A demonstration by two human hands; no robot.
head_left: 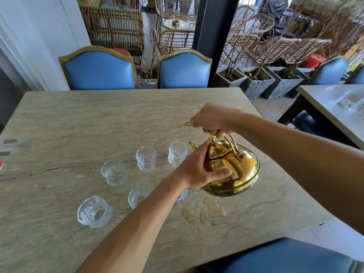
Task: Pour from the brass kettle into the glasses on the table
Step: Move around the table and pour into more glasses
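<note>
Furthest out to the left of my left hand (199,170) sits the nearest glass (94,211), tipped toward the camera so I look down its mouth. Next comes a glass (114,172) further back, then one (146,159) beyond it, and one (137,196) half hidden behind my left forearm. The last clear one (177,156) stands just beyond my left fingertips, right by the spout (192,145).

My left hand is spread flat against the side of the brass kettle (232,170), thumb along the belly and fingers up near the lid knob (212,138), steadying rather than gripping. The kettle hangs above the table (78,119), tilted spout-first. Above it, my right hand (211,120) is closed in a fist round the handle (232,142).

Risks, as I judge them: the lid looks slightly lifted, so more tilt could drop it. The spout isn't plainly over any rim, so the stream could miss; a wet patch (206,211) below the kettle already marks the stone. My left forearm crosses low over the near glasses and could knock one.
</note>
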